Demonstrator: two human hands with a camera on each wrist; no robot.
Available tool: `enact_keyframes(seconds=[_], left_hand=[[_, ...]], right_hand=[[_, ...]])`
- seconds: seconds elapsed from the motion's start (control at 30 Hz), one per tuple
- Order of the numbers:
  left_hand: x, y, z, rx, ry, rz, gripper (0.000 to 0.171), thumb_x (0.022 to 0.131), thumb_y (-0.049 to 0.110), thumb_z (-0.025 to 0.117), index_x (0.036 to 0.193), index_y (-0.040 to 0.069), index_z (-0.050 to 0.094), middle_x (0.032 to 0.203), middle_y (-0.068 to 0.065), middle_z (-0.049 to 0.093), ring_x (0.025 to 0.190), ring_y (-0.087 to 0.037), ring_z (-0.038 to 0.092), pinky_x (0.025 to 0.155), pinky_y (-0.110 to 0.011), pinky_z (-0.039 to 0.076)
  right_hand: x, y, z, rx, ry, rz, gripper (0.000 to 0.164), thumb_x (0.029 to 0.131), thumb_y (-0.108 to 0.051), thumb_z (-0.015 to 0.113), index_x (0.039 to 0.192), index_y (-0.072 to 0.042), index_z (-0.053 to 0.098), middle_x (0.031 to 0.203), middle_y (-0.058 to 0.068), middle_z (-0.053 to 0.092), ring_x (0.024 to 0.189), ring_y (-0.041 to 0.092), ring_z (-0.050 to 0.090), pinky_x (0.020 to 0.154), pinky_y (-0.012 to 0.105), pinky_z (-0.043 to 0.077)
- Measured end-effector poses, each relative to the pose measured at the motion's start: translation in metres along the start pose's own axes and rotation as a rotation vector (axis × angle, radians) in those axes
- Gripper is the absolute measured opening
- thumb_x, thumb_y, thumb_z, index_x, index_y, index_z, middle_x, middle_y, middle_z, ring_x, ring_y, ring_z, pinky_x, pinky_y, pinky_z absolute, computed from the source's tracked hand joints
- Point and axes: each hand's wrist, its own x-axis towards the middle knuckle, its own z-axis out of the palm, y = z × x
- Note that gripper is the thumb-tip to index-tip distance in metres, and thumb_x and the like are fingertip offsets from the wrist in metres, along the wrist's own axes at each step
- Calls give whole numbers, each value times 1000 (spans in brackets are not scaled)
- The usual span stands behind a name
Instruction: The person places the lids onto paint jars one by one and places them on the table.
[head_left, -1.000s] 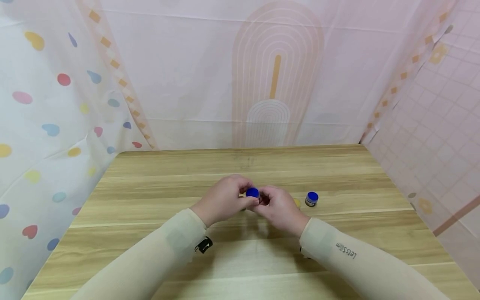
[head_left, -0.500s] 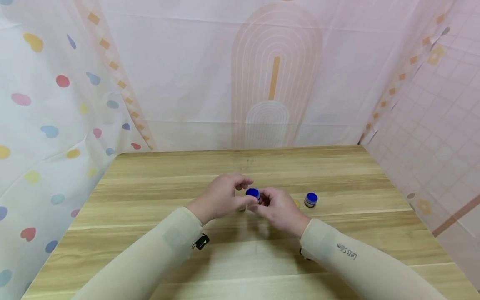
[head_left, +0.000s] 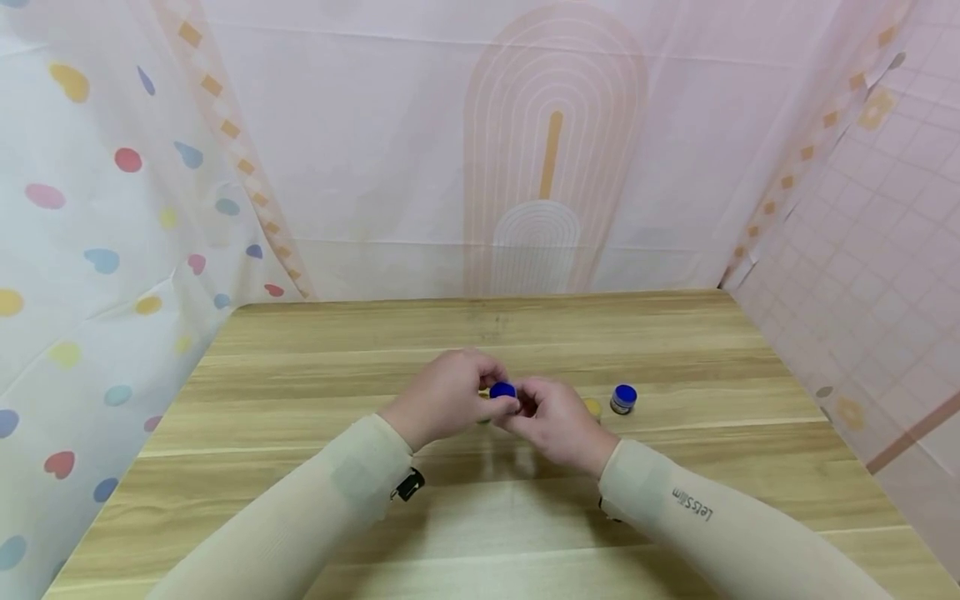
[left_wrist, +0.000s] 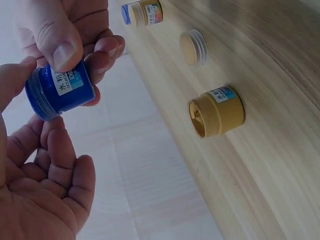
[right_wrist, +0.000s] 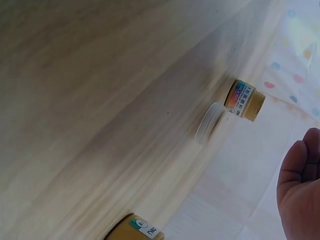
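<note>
White-and-pink patterned cloth (head_left: 375,150) walls the room behind a wood-grain counter (head_left: 510,533), over which reaches a pale right sleeve (head_left: 738,521) printed "LetsSlim". Above the counter, the left hand (head_left: 447,396) pinches the cap (left_wrist: 40,95) of a blue jar (left_wrist: 80,97), while the right hand (head_left: 558,421) grips its body. An uncapped ochre jar (left_wrist: 225,112) lies near a loose lid (left_wrist: 192,47) on the counter, its label too small to read, and the blue jar's white-and-blue label (left_wrist: 65,84) shows Chinese characters beside the right thumb.
</note>
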Motion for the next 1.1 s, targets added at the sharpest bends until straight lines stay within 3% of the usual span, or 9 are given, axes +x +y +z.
enact_keyframes(seconds=[0.17, 0.3, 0.47, 0.53, 0.63, 0.8, 1.1], left_hand=[[-1, -2, 0, 36, -29, 73, 15, 90, 25, 83, 101, 15, 78, 95, 8, 73, 88, -9, 64, 81, -28, 55], [-2, -2, 0, 8, -21, 53, 29, 92, 27, 83, 114, 10, 77, 107, 1, 76, 100, -16, 70, 90, -34, 58], [-4, -1, 2, -60, 29, -67, 28, 90, 41, 84, 101, 16, 77, 96, 5, 73, 85, -17, 65, 76, -34, 55], [-5, 0, 4, -62, 42, -91, 26, 89, 43, 84, 95, 19, 77, 89, 7, 70, 76, -15, 58, 69, -31, 50], [-4, 1, 6, -32, 50, -99, 25, 90, 43, 83, 93, 19, 78, 86, 9, 69, 75, -12, 56, 67, -28, 48], [-2, 4, 5, 16, 21, -50, 24, 93, 38, 81, 97, 15, 78, 87, 7, 69, 74, -11, 57, 68, -28, 49], [-1, -5, 4, 155, -33, 145, 22, 97, 32, 77, 101, 11, 73, 93, 5, 66, 82, -11, 56, 75, -26, 49]], right_hand=[[1, 4, 1, -13, -20, -66, 9, 95, -14, 79, 104, -12, 76, 92, 0, 71, 82, 9, 64, 73, 24, 57], [0, 4, 1, -13, -8, -40, 13, 96, -18, 78, 108, -13, 76, 94, -1, 72, 84, 9, 64, 75, 24, 57], [1, -1, -1, -22, 44, -8, 26, 96, -24, 79, 119, -13, 77, 100, 0, 77, 89, 10, 68, 80, 24, 59], [1, -3, -2, -27, 42, -6, 28, 96, -25, 79, 120, -13, 77, 104, 0, 78, 91, 9, 70, 81, 24, 59], [1, -4, -3, -11, 25, 7, 27, 96, -25, 79, 120, -13, 77, 106, 0, 78, 93, 9, 70, 82, 23, 59], [1, 0, -5, 28, 10, 5, 20, 95, -21, 79, 114, -12, 77, 101, 1, 76, 87, 11, 67, 77, 23, 58], [0, 5, -5, 81, -23, -16, 14, 95, -19, 80, 107, -11, 78, 89, 1, 72, 81, 13, 63, 71, 23, 55]])
